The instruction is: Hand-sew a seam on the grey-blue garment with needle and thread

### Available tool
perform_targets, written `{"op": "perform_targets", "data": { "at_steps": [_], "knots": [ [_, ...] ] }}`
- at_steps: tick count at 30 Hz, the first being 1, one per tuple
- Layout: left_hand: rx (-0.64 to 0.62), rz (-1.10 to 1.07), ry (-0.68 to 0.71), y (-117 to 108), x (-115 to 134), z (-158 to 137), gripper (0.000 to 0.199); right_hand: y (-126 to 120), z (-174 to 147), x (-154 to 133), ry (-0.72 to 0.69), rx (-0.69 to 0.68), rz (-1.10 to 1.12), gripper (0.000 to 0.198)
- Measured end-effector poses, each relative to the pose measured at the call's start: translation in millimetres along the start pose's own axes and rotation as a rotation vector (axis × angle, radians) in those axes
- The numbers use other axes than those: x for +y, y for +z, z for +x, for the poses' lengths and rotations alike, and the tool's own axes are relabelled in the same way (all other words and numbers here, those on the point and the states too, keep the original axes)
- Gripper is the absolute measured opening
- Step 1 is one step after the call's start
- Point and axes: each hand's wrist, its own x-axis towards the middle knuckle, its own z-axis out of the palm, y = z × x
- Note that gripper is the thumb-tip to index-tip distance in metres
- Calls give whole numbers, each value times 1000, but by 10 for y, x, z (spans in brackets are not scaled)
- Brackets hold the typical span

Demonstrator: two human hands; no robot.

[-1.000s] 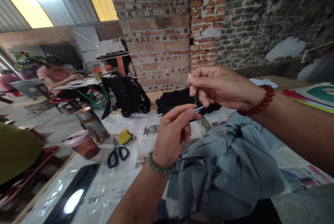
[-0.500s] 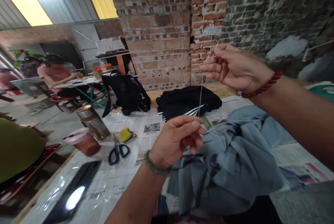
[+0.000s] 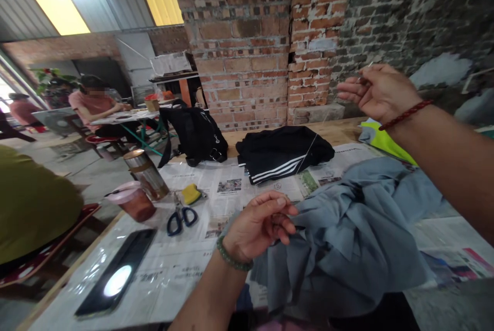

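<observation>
A thin pale thread [image 3: 309, 151] runs slantwise between my two hands, faint against the background. My left hand [image 3: 258, 225], with a green bead bracelet, pinches its lower end between thumb and forefinger. Raised at the upper right, my right hand [image 3: 382, 91] has thumb and forefinger closed on the other end; a tiny light tip sticks out above them, too small to tell whether it is a needle. Beneath my hands lies a bunched grey-blue cloth [image 3: 343, 248], gathered in knotted folds, close by my left fingers.
On the newspaper-covered table [image 3: 181, 290] are a phone [image 3: 116, 272], scissors [image 3: 181, 219], a yellow sponge-like piece [image 3: 191, 193], a pink-lidded cup [image 3: 135, 205] and a metal tumbler [image 3: 148, 174]. Behind are a black bag [image 3: 196, 135] and folded black clothing [image 3: 283, 151]. People sit at left.
My right hand has moved up and to the right, away from my left hand, so the thread spans farther and slants more. My left hand has dropped slightly. The view has shifted a little.
</observation>
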Motion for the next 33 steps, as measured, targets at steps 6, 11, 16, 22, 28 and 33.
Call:
{"op": "perform_targets", "data": {
  "at_steps": [6, 11, 16, 22, 28, 33],
  "knots": [
    [64, -76, 15, -104, -46, -91, 3, -151, 182, 125, 18, 115, 54, 13],
    [87, -89, 6, -127, -57, -90, 5, -232, 268, 127, 28, 160, 95, 18],
    [104, -89, 0, -135, -73, -74, 8, -234, 285, 103, 9, 169, 82, 20],
    [110, -107, -26, -123, -107, -117, 7, -113, -288, 269, -1, -119, -15, 21],
    [139, -144, -93, -105, -262, -152, 5, -28, -1560, 740, 174, -724, -165, 14],
    [217, -34, -180, -111, -385, -151, 8, 27, -2035, 986, 265, -994, -111, 26]
  ]
}}
